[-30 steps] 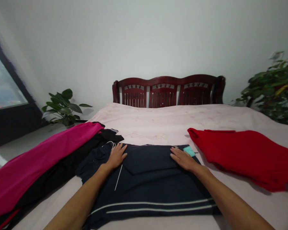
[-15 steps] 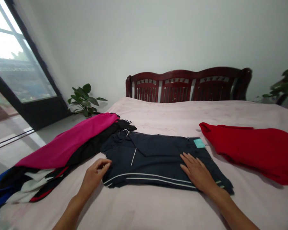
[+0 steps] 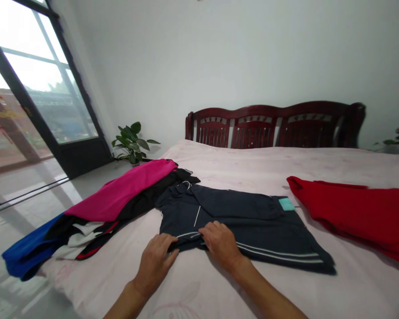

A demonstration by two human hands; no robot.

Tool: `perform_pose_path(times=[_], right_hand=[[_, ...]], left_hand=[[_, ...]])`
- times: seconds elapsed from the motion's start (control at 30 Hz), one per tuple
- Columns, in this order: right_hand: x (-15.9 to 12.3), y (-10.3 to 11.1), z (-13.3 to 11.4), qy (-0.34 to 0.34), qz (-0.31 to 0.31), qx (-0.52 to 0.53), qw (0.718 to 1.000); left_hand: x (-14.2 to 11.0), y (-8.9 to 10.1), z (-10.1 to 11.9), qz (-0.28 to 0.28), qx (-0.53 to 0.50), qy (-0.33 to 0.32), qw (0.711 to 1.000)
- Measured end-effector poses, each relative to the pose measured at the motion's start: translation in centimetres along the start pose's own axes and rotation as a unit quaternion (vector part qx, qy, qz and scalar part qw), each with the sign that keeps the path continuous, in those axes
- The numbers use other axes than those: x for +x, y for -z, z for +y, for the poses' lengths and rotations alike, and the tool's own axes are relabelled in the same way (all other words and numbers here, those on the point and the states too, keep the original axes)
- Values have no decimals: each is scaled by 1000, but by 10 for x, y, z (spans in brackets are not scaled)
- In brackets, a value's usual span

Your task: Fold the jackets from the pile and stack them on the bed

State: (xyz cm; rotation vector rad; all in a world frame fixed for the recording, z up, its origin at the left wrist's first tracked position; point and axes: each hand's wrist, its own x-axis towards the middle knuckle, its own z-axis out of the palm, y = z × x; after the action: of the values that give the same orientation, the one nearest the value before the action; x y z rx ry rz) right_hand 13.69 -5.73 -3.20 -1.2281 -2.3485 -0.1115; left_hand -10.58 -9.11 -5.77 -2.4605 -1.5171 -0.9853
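Navy track pants [image 3: 249, 217] lie folded on the bed, with white side stripes, a white cord at the left end and a teal patch at the upper right. At their near left corner, my left hand [image 3: 158, 257] pinches the striped edge between thumb and fingers. A short way to the right, my right hand [image 3: 221, 243] is closed on the same near edge, its fingertips over the stripes and its thumb hidden. The cloth between the hands is slightly bunched.
On the left lies a pile of clothes with a magenta garment [image 3: 126, 188], a black one and a blue one [image 3: 33, 252]. A folded red garment [image 3: 359, 210] lies right. Behind are a wooden headboard [image 3: 249, 126], a potted plant [image 3: 133, 141] and a glass door [image 3: 66, 102].
My right hand has moved left from lying flat on the pants to the near edge. My left hand has shifted along to grip that edge. The view has turned slightly left.
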Motion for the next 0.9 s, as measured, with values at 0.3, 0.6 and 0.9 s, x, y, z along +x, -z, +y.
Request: perform_pose_path(times=[0.3, 0.6, 0.9], right_hand=[[-3, -4, 14, -9, 33, -2, 999], [-65, 21, 90, -49, -25, -58, 997], [-133, 48, 136, -118, -79, -83, 986]], left_hand=[[43, -14, 9, -19, 33, 67, 997], [49, -28, 2, -32, 7, 118, 993], [59, -10, -3, -229, 49, 60, 970]])
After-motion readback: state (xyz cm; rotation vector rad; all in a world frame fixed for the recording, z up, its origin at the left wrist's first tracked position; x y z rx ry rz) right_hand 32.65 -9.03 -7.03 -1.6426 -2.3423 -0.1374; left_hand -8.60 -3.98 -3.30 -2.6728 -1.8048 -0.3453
